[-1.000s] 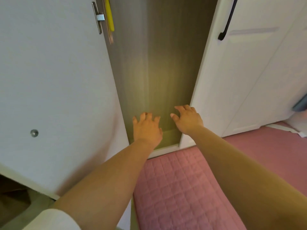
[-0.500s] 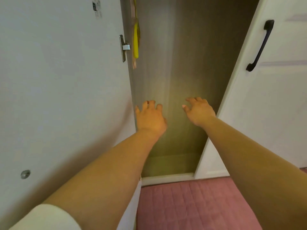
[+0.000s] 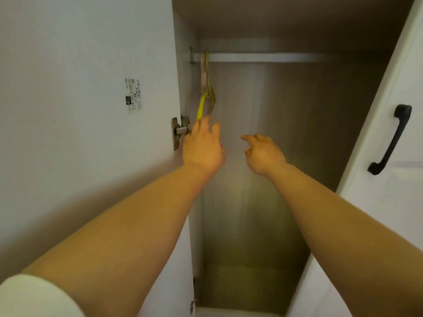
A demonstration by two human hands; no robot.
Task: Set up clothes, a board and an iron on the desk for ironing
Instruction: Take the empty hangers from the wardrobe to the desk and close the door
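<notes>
- My left hand is raised inside the open white wardrobe, fingers straight and loosely spread, holding nothing.
- The yellow plastic hanger hangs at 12 o'clock from those fingertips, just above them; contact I cannot tell. Its visible limb runs near-vertical, hooked with a pale pink hanger on the grey metal rail.
- My right hand hovers at 3 o'clock of the left, fingers relaxed, empty, farther from the hangers.
- No clothes, board or iron show here.
- The hinge and door edge crowd 9 o'clock; open room lies toward 3 o'clock.
</notes>
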